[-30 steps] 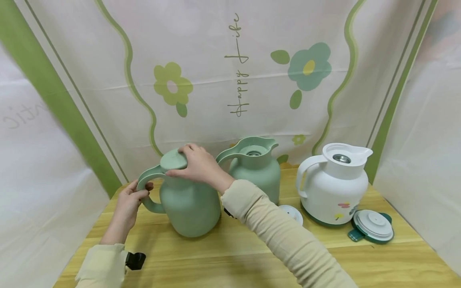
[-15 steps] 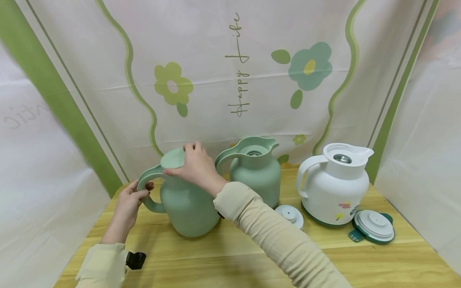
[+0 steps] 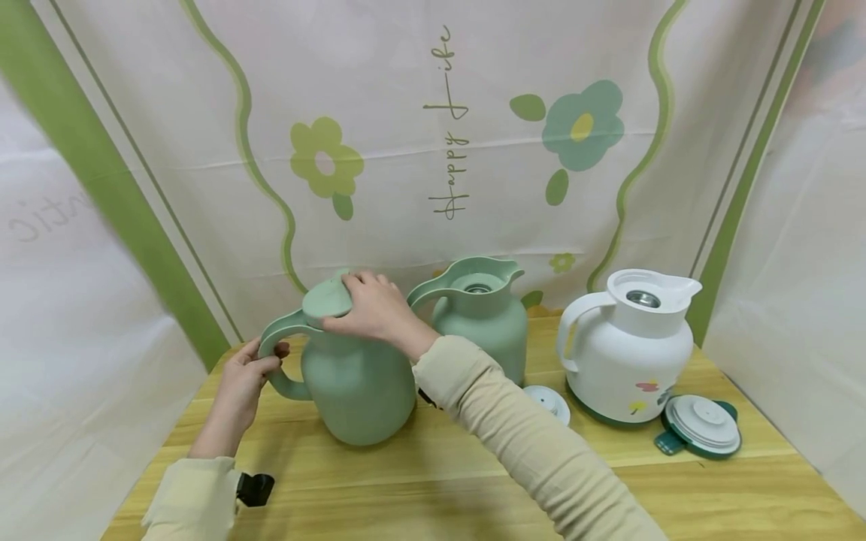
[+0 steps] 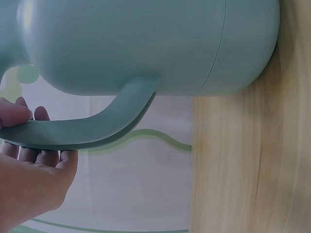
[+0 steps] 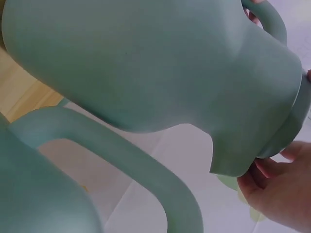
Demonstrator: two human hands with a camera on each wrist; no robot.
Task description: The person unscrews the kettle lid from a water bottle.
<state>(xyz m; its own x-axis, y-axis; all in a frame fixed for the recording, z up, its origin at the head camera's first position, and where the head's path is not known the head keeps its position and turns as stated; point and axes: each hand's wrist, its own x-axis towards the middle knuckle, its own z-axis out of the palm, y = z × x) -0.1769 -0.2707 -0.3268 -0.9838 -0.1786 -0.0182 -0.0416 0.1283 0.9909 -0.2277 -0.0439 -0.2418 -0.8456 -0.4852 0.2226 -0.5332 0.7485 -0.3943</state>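
A matte green thermos jug (image 3: 358,391) stands upright at the left of the table. My left hand (image 3: 242,383) grips its looped handle (image 4: 97,127), with the thumb on one side and the fingers on the other. On top, my right hand (image 3: 380,309) holds the round green lid (image 3: 326,299) by its edge. In the right wrist view the lid (image 5: 289,128) sits at the jug's mouth, slightly raised along the rim, and fingers touch it beside the spout (image 5: 228,158). How far the lid is seated is hidden.
Close behind my right wrist stands a second green jug (image 3: 482,330), its mouth uncovered. To the right is a white jug (image 3: 629,353), also lidless. A white-and-green lid (image 3: 704,424) lies beside it, and a white lid (image 3: 551,402) lies partly under my sleeve.
My right hand has turned on the lid, swinging left and then back to the right, and the lid has turned slightly. My left hand keeps its hold on the handle.
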